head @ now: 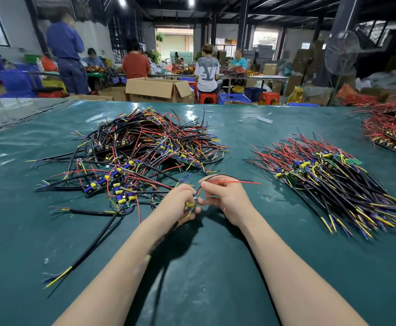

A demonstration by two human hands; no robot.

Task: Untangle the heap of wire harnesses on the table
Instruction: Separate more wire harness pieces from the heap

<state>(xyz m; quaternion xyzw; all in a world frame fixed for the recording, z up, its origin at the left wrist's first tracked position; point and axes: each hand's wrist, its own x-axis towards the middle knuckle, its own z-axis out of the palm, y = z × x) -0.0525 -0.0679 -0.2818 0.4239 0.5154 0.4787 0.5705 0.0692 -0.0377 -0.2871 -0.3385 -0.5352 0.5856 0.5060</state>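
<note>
Now, both hands work close together over the green surface (204, 267), almost touching. The left hand (178, 203) has its fingers curled round a small circuit board (190, 205) with a yellow part on it. The right hand (227, 201) pinches a red lead (234, 182) between thumb and forefinger right where it leaves the board, its other fingers curled loosely below. From that pinch the red lead runs straight out to the right, and a thin black lead (218, 176) arcs over the knuckles the same way. So the long axis of this one harness lies left to right across the body. Whether its thicker cable trails back under the left wrist I cannot tell; that patch is blurred.

The tangled heap (145, 147) lies ahead and to the left, its near edge just beside the left hand, with stray black cables reaching out toward the near left of the surface. The sorted pile (333, 182) lies well apart to the right — red leads fanned to the far left, black cables with yellow tips pointing near right, boards banded across the middle. A red-wired pile (390, 128) sits beyond it at the far right edge.

My reading: this harness looks nearly free of the heap. The right hand is the nearer one to the sorted pile, and the harness would need turning to lie along that pile's diagonal — red end away, cable end toward the body.
</note>
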